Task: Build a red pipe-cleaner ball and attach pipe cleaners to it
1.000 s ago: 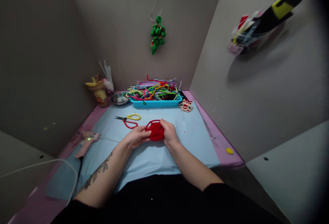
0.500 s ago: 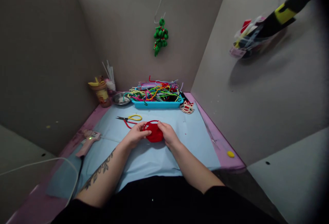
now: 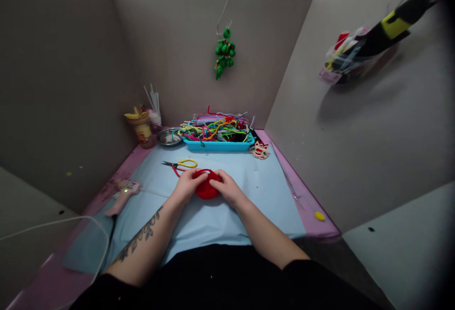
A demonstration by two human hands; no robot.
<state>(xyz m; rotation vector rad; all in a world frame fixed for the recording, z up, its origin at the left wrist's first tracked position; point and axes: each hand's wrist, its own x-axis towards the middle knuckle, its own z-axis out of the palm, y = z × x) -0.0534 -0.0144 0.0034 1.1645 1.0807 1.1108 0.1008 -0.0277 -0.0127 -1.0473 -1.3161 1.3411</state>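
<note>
Between my two hands is a rounded red piece [image 3: 206, 189], perhaps made of pipe cleaners, with an open gap below its upper rim. My left hand [image 3: 189, 184] grips its left side, the thumb lying across the upper front. On the opposite side, my right hand [image 3: 227, 187] pinches the edge with its thumb pressed on the front face. Fingers behind the piece are hidden. Just beyond my left hand lie scissors [image 3: 181, 163] with one yellow and one red handle, the red one partly covered by that hand.
A blue tray [image 3: 218, 146] heaped with colourful pipe cleaners stands at the back, beside a metal dish [image 3: 168, 137] and a cup [image 3: 142, 131]. A pink glue gun [image 3: 122, 199] lies left. Right are a cream-and-red ornament [image 3: 259, 150], a thin metal tool [image 3: 292, 186] and a yellow oval [image 3: 319, 216].
The red piece has turned and shifted slightly left. My right thumb has come from its top edge onto its front, and my left thumb has moved higher. The view has shifted slightly.
</note>
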